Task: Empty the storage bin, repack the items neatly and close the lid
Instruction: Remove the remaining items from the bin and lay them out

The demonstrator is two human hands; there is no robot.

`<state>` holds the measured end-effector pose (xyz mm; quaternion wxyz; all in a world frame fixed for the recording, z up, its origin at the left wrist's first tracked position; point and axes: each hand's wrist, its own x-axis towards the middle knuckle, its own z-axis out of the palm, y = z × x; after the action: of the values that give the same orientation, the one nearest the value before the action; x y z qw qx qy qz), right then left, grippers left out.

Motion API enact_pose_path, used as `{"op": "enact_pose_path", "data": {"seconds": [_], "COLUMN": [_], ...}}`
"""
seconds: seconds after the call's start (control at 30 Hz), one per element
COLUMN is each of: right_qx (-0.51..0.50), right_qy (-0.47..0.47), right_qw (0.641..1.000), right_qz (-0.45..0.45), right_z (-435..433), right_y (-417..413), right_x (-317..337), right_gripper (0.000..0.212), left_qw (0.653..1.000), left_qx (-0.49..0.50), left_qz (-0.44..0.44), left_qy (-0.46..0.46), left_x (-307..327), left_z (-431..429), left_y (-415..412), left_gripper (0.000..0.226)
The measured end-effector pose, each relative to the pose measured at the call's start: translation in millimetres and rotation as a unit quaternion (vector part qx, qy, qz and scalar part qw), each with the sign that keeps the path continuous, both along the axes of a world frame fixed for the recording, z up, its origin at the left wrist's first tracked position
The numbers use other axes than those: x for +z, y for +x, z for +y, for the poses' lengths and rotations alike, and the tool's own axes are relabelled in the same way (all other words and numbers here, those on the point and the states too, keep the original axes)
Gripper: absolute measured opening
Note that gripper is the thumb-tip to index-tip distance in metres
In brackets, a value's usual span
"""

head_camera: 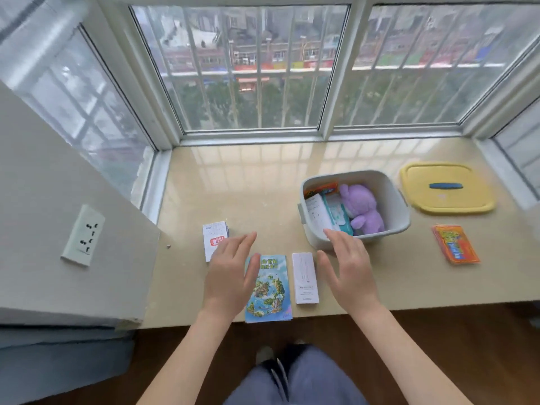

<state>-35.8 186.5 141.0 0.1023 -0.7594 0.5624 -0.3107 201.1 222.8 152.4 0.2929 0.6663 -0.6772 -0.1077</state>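
Observation:
A grey storage bin (391,197) stands open on the beige sill, holding a purple plush toy (362,207), a teal wipes pack (337,213), a white booklet (317,213) and an orange packet (320,189). Its yellow lid (447,190) lies flat to the right. On the sill in front lie a blue illustrated booklet (270,290), a white box (305,277), a white receipt pad (213,238) and an orange card stack (455,244). My left hand (230,273) hovers open over the booklet's left edge. My right hand (346,270) hovers open beside the white box, just before the bin.
Window frames (251,135) wall the sill at the back and both sides. A wall panel with a socket (83,235) juts in at the left. The sill's front edge (380,306) drops to a dark wooden floor where my legs show.

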Motion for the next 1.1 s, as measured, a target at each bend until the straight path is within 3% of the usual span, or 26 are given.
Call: {"op": "enact_pose_path", "data": {"seconds": [0.2, 0.47, 0.77, 1.1], "right_qx": [-0.023, -0.065, -0.015, 0.049], "right_qy": [0.007, 0.084, 0.139, 0.173], "right_qw": [0.997, 0.988, 0.987, 0.984], "right_qz": [0.072, 0.112, 0.080, 0.002], "right_z": [25, 10, -80, -170], "right_y": [-43, -141, -254, -244], "right_x": [-10, -37, -38, -81], "right_gripper": [0.045, 0.049, 0.051, 0.051], "left_qw": [0.996, 0.992, 0.988, 0.976], "left_qx": [-0.068, -0.043, 0.014, 0.083], "left_qz": [-0.035, -0.044, -0.015, 0.061], "left_qy": [0.037, 0.107, 0.155, 0.191], "left_x": [-11, -47, -47, -76], "left_z": [23, 3, -68, -152], "left_y": [-26, -93, -216, -247], "left_gripper": [0.046, 0.046, 0.057, 0.045]}}
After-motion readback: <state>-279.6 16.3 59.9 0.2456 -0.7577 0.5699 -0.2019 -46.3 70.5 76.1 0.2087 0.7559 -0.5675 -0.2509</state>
